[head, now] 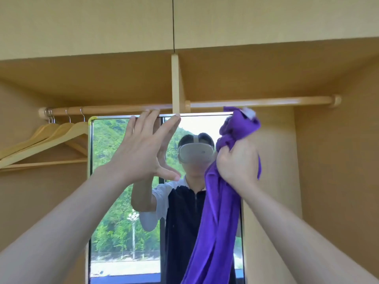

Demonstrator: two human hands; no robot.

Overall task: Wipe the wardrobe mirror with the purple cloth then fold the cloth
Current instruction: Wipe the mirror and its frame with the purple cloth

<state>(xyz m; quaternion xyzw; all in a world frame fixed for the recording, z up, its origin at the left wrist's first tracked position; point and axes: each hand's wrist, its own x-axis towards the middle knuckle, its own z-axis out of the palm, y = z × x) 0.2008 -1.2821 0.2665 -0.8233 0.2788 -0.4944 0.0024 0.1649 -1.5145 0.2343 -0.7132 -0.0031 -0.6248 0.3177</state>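
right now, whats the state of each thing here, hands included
left hand: open, fingers straight, fingertips at the mirror's top edge
right hand: grips the bunched cloth
purple cloth: crumpled at the mirror's top right corner, rest hanging down, unfolded
tall wardrobe mirror: upright
wooden hangers: hanging on the left rail, bare

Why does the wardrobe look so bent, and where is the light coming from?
Head view: the wide-angle lens bows the hanging rail and the shelf edges; daylight reflected in the mirror is bright, washing out at its top; the left hand and the purple cloth in the right hand look slightly soft.
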